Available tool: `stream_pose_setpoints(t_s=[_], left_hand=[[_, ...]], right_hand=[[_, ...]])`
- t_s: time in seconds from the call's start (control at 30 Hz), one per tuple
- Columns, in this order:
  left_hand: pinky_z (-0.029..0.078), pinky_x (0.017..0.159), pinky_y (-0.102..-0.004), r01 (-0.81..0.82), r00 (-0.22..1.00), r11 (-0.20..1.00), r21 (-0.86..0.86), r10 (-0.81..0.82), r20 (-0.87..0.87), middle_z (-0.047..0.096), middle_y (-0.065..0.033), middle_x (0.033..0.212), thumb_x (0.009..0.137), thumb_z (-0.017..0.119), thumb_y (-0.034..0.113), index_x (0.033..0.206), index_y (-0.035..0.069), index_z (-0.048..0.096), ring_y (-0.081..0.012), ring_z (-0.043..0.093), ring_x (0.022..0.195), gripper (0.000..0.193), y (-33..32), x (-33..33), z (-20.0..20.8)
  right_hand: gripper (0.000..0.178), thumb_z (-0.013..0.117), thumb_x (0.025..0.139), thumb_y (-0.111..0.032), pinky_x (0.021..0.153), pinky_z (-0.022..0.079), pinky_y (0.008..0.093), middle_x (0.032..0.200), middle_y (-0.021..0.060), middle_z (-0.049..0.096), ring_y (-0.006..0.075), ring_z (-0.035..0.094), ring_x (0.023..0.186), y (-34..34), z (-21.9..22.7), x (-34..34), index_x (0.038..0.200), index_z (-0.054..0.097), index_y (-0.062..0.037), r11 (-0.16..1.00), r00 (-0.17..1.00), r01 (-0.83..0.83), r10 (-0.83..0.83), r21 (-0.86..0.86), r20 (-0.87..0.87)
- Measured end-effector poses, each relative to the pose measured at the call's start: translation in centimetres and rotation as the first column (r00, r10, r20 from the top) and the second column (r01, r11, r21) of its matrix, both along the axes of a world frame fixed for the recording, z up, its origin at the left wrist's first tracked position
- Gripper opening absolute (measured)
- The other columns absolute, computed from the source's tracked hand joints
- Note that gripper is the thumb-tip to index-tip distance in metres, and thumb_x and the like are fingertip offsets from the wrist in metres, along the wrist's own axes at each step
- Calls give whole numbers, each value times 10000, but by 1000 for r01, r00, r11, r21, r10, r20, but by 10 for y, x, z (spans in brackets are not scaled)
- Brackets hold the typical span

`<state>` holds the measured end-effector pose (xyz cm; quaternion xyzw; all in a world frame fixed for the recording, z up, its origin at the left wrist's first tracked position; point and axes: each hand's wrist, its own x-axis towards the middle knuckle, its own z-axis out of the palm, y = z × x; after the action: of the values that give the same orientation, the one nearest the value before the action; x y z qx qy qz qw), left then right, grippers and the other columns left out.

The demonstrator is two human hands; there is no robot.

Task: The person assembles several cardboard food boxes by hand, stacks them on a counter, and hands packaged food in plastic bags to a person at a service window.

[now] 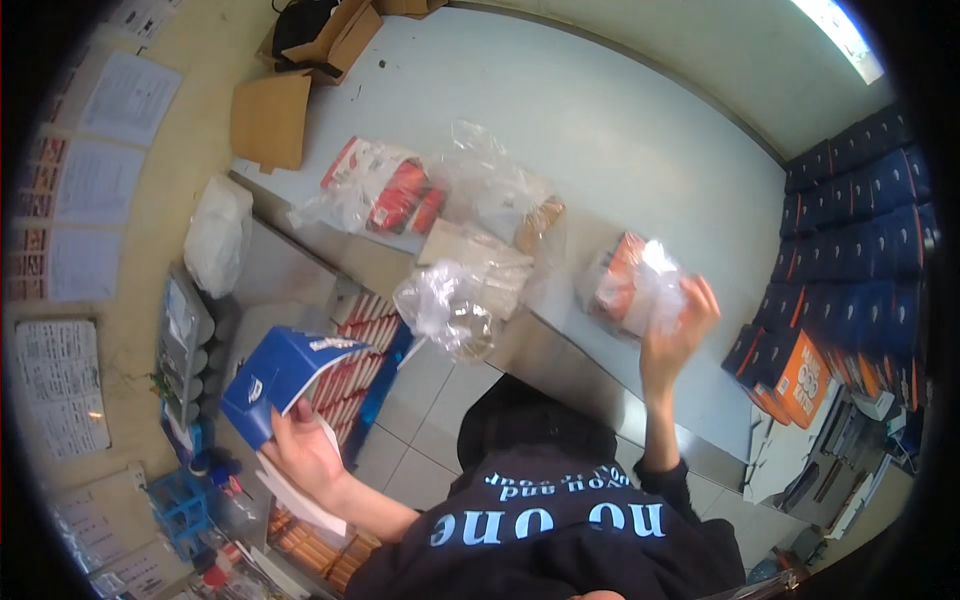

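My left hand (306,462) grips a blue carton (268,385) by its near edge, thumb on the carton. The carton is tilted, with white lettering and a curved open flap, above a rack at the left. On the table's right part, my right hand (684,330) has its fingers closed on a crinkled clear plastic bag (660,270) with orange and white packs inside. Left of it lie a clear bag of brown items (538,222), a bag of beige packs (470,255), and a bag of red packs (400,195).
The pale table (600,130) spans the far side. Dark blue boxes (850,250) are stacked at the right, with an orange-faced box (800,375) in front. An open cardboard box (335,40) stands far left. Rows of red-and-white packs (350,370) fill the left rack.
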<state>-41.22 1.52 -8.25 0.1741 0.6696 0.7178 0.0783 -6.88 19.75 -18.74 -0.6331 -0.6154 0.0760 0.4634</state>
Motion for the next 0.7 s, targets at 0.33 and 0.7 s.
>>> stream_pose_setpoints(t_s=[0.33, 0.7], left_hand=[[475, 720, -241, 111, 989, 991, 80, -118, 84, 611, -86, 1051, 918, 503, 77, 1131, -17, 553, -138, 583, 878, 238, 86, -80, -23], [459, 889, -299, 264, 960, 958, 113, -273, 67, 591, -88, 1130, 889, 553, 101, 1096, 14, 585, -186, 541, 1011, 227, 144, -183, -32]], right_hand=[[569, 631, 684, 39, 999, 356, 441, 1316, 59, 501, 318, 418, 1234, 44, -23, -150, 1205, 581, -185, 510, 608, -737, 786, -443, -107], [525, 655, 672, 4, 949, 358, 410, 1254, 34, 555, 279, 472, 1170, 38, -52, -184, 1155, 603, -197, 541, 672, -593, 740, -596, 2]])
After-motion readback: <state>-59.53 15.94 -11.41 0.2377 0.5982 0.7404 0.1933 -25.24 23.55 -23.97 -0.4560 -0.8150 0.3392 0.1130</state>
